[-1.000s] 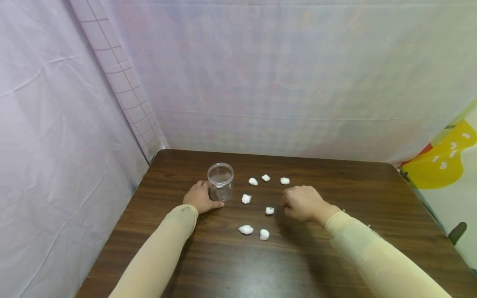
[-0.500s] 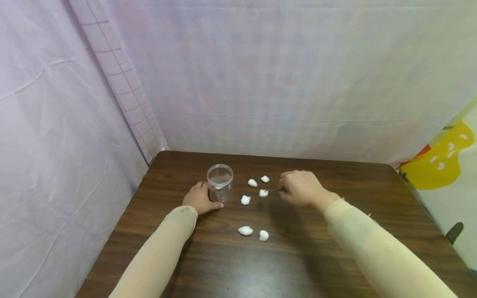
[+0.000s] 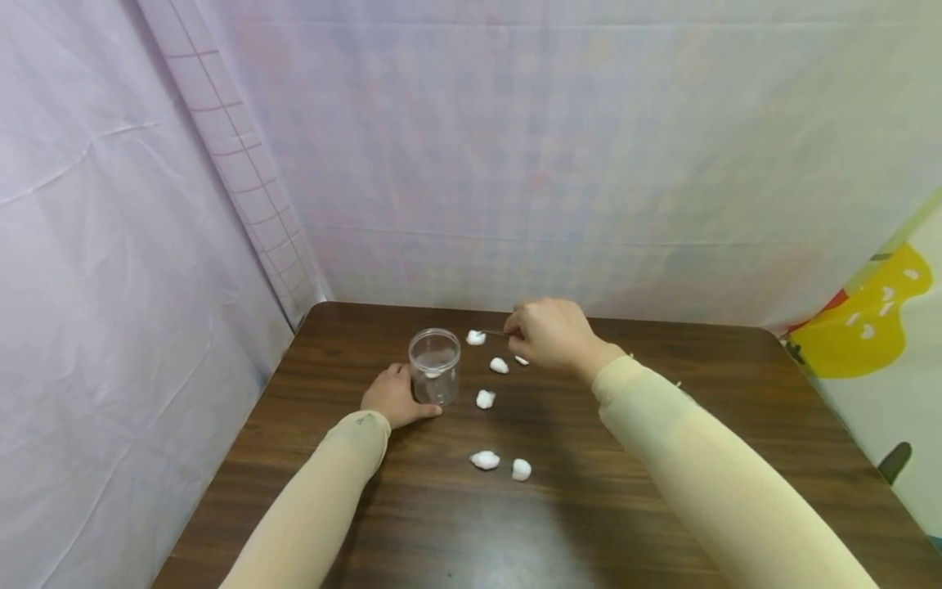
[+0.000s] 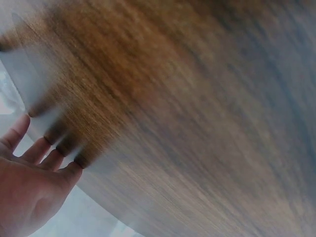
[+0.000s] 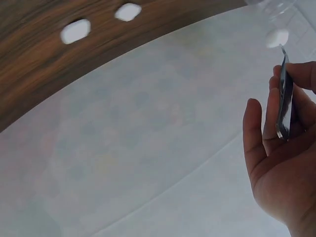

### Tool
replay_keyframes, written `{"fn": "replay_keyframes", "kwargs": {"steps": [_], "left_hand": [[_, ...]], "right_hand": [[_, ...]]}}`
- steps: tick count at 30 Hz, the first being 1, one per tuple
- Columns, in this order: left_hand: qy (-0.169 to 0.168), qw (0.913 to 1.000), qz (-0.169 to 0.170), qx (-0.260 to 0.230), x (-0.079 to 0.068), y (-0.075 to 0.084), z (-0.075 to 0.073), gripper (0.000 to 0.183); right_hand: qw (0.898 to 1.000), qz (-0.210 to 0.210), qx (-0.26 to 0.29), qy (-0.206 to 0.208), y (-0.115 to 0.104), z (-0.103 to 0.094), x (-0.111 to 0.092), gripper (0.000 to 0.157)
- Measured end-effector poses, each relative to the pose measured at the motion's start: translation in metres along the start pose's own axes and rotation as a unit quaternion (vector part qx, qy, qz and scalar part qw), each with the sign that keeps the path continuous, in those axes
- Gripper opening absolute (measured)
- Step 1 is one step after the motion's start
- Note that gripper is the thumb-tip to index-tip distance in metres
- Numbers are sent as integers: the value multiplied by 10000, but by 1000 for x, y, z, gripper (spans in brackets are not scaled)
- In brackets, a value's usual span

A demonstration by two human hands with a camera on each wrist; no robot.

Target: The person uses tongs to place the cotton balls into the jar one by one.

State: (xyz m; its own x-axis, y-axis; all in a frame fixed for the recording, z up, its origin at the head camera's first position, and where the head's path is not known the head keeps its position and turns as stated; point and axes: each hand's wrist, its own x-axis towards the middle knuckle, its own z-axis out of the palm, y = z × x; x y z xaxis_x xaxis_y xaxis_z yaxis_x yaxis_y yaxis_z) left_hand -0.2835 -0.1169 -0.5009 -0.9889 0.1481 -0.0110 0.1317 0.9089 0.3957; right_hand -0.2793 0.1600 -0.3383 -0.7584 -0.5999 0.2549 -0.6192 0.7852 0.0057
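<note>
My right hand (image 3: 552, 331) pinches metal tweezers (image 5: 285, 106), whose tips hold a white cotton ball (image 3: 476, 337) up beside the jar, to its right and a little beyond. The clear plastic jar (image 3: 436, 360) stands upright and lidless, with some white cotton inside. My left hand (image 3: 397, 397) holds the jar's near left side, thumb across the front and fingers around the left. In the left wrist view its fingertips (image 4: 79, 164) rest at the tabletop. Closest to the jar on the table lie a cotton ball (image 3: 485, 399) and another cotton ball (image 3: 499, 366).
Two cotton balls (image 3: 485, 460) lie nearer me on the dark wooden table (image 3: 412, 523). Another piece (image 3: 522, 360) is partly covered by my right hand. A pale curtain (image 3: 589, 164) hangs behind the table's far edge, and white cloth (image 3: 110, 327) hangs on the left.
My right hand has moved left and away from me, carrying the cotton ball in the tweezers up from the table toward the jar. My left hand and the jar have stayed put.
</note>
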Motion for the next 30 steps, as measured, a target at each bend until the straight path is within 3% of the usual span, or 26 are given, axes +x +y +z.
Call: {"fn": "replay_keyframes", "kwargs": {"steps": [11, 30], "left_hand": [[45, 10000, -7, -18, 1, 5, 0, 96], [122, 9999, 44, 46, 5, 9, 4, 97]], "right_hand": [[9999, -81, 12, -127, -24, 13, 29, 19], [9994, -110, -16, -326, -29, 26, 35, 15]]}}
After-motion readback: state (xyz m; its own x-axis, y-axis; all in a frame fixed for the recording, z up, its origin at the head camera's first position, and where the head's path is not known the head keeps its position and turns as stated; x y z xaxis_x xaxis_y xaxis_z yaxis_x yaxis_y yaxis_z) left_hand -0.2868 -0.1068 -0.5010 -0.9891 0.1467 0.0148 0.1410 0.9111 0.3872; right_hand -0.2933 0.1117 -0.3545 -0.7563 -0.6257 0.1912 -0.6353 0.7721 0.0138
